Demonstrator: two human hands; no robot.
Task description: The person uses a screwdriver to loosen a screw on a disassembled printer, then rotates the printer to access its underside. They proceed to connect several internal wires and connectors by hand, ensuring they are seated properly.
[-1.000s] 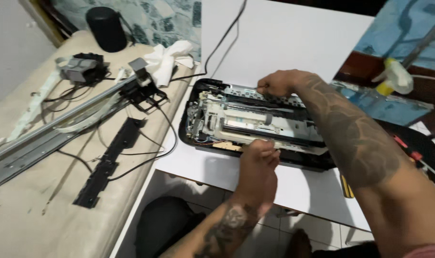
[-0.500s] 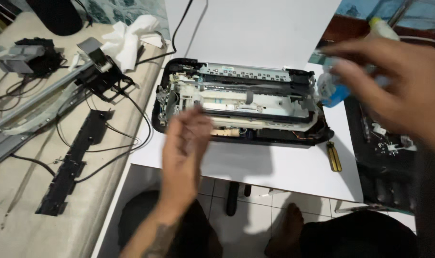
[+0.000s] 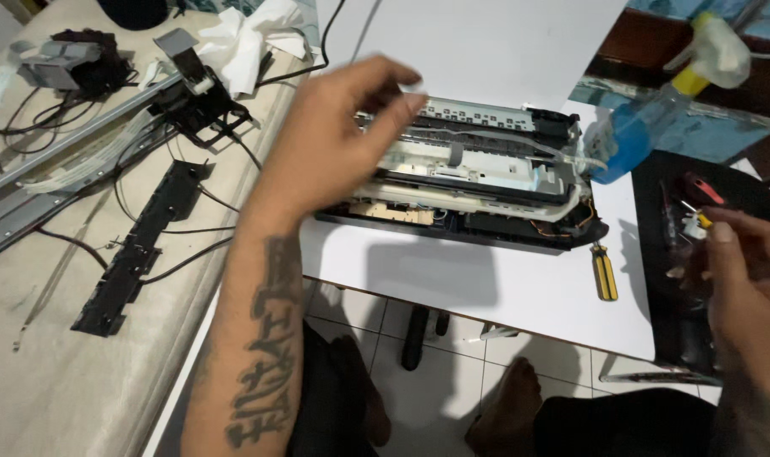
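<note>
Your right hand (image 3: 745, 279), at four o'clock, pinches a small white-and-yellow part (image 3: 698, 222) over the black tray (image 3: 656, 279). Your left hand (image 3: 334, 140), fingers loosely spread and empty, hovers over the opened black printer chassis (image 3: 486, 182) at twelve o'clock. You look mid-disassembly; next calls for steadying the chassis.

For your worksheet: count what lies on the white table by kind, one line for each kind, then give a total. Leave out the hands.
Opened printer chassis, black plastic base with white and grey inner parts: 1
Spray bottle of blue liquid with a yellow collar: 1
Screwdriver with a yellow and black handle: 1
Black tray holding small parts: 1
Total: 4
</note>
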